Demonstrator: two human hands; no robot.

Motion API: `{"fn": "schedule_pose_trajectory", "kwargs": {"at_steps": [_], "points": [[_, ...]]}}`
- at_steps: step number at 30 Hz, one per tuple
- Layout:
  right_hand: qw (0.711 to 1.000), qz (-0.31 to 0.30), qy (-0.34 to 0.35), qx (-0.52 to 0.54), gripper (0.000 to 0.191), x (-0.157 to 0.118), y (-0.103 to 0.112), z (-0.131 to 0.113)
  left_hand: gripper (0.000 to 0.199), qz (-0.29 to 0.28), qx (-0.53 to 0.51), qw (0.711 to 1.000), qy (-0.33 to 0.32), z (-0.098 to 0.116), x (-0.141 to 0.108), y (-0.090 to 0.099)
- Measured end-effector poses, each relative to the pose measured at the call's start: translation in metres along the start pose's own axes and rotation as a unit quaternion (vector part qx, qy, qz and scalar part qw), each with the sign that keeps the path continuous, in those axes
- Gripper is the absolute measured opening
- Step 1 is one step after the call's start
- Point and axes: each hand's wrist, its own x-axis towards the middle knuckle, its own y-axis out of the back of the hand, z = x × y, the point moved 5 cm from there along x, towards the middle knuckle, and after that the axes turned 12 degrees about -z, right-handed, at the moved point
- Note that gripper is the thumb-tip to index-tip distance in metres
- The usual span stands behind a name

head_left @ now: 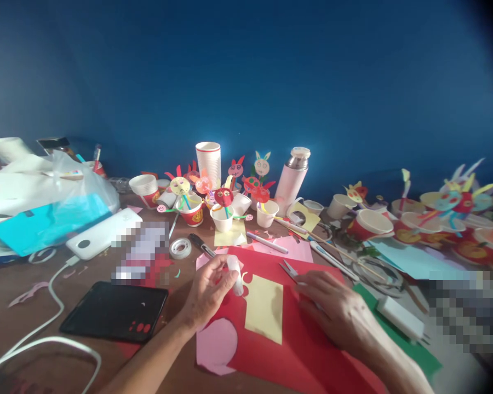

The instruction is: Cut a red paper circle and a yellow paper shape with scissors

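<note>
Materials check from my end: I'm seeing smooth, matt paper on the red sheet [298, 342] and the yellow rectangle [264, 311]. The small tube [235, 275] looks like smooth, translucent plastic, and the scissors [288, 268] have shiny metal blades. The pink flask [290, 189] is smooth with a glossy metal neck, the cup stack [208, 164] looks papery, and the bag [101, 183] is thin, crinkly, see-through plastic. Black slab [115, 309] reads smooth, slightly glossy.
</note>
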Motion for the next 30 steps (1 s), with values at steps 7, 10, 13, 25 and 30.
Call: {"fn": "schedule_pose_trajectory", "kwargs": {"at_steps": [7,10,13,25,30], "points": [[0.991,-0.038,0.12,0.034,0.014,0.012,-0.029,-0.043,0.024,0.108,0.021,0.994,-0.022,0.015,-0.002,0.025],[0.995,-0.019,0.098,0.028,0.008,0.014,-0.029,-0.049,0.024,0.183,0.008,0.981,-0.057,0.019,-0.005,0.046],[0.996,-0.007,0.093,0.01,0.012,0.014,-0.029,-0.054,0.024,0.208,-0.045,0.973,-0.093,0.018,-0.005,0.059],[0.995,-0.014,0.089,0.043,0.012,0.017,-0.034,-0.057,0.02,0.014,0.044,0.999,-0.014,0.021,-0.008,0.014],[0.999,0.032,0.025,0.014,0.018,0.019,-0.047,-0.056,0.018,-0.142,0.154,0.977,-0.03,0.024,-0.01,-0.018]]}}
